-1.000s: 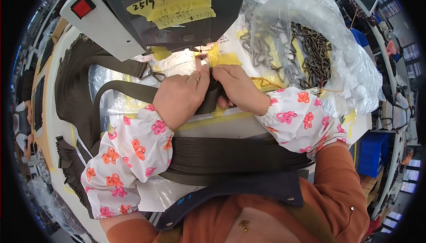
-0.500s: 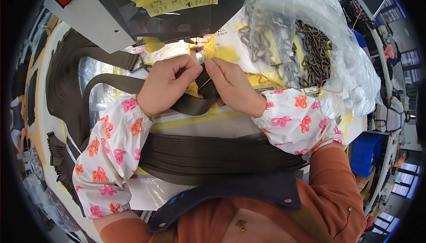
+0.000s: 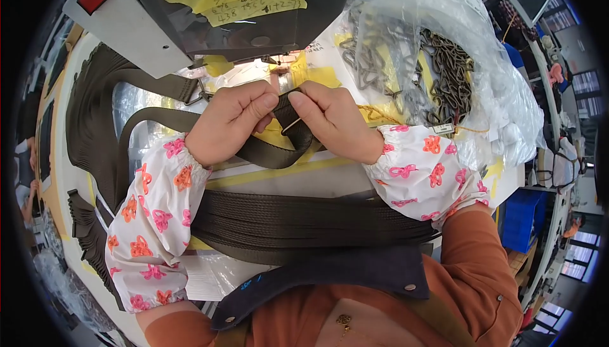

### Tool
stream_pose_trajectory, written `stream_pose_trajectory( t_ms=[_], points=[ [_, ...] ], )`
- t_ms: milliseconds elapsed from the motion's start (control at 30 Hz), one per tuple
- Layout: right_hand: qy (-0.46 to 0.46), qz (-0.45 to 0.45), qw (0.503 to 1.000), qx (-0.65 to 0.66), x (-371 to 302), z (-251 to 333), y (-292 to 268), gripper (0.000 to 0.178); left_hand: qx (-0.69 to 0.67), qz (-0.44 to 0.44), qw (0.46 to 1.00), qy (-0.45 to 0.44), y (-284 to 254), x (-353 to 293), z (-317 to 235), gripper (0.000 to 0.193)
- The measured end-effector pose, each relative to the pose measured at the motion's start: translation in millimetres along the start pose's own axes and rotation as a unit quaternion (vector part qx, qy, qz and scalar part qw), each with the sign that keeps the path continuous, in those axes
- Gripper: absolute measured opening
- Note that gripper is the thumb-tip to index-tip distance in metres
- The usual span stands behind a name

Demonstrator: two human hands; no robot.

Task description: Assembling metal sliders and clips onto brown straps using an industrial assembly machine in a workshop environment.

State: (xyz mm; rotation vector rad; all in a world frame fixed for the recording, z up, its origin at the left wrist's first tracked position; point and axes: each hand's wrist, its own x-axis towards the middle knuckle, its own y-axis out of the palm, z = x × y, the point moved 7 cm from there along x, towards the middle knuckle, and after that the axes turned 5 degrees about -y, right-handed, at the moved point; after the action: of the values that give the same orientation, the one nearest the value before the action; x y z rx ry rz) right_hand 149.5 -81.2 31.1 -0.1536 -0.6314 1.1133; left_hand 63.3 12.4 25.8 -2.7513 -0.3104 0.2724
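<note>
A dark olive webbing strap [image 3: 276, 155] loops up in front of me, its end raised between both hands. My left hand [image 3: 229, 122] is closed, thumb against the fingers, at the left side of that end. From the right, my right hand [image 3: 339, 122] pinches the same end, its thumb lying on top. A thin, light metal bar [image 3: 291, 125], seemingly part of a buckle or ring, crosses the strap just below my right thumb; its rest is hidden. To the left, another strap end carries a metal hook or buckle [image 3: 202, 95].
A dark machine head [image 3: 266, 33] with yellow tape overhangs the lit work spot beyond my hands. Stacked straps [image 3: 304, 220] lie close to me, and more webbing [image 3: 95, 118] piles at left. Metal triangular rings [image 3: 449, 71] sit in clear plastic at right, beside a yellow cord [image 3: 380, 113].
My hands have drawn slightly apart, the left shifting left and toward me. More of the strap end and the metal bar now shows between them.
</note>
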Motion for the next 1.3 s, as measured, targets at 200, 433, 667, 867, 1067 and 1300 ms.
stream_pose_trajectory(
  t_ms=[200,433,667,867,1067,1300],
  points=[
    [0.136,-0.025,0.964,0.225,8,-41,-1,0.027,0.249,-0.293,0.865,0.321,-1,-22,-59,0.017],
    [0.355,0.055,0.852,0.381,5,-38,6,0.029,0.372,-0.083,0.9,0.211,20,-16,-4,0.033],
    [0.366,0.109,0.829,0.408,1,-39,10,0.031,0.438,-0.221,0.826,0.276,1,-15,-15,0.029],
    [0.263,-0.033,0.892,0.366,8,-42,-13,0.038,0.53,-0.143,0.809,0.209,8,0,-2,0.025],
    [0.001,-0.05,0.995,-0.083,19,-30,-29,0.045,0.579,-0.179,0.761,0.233,18,9,-17,0.027],
    [0.023,0.062,0.995,-0.076,30,-51,-34,0.04,0.424,-0.087,0.901,0.044,12,17,12,0.031]
  ],
)
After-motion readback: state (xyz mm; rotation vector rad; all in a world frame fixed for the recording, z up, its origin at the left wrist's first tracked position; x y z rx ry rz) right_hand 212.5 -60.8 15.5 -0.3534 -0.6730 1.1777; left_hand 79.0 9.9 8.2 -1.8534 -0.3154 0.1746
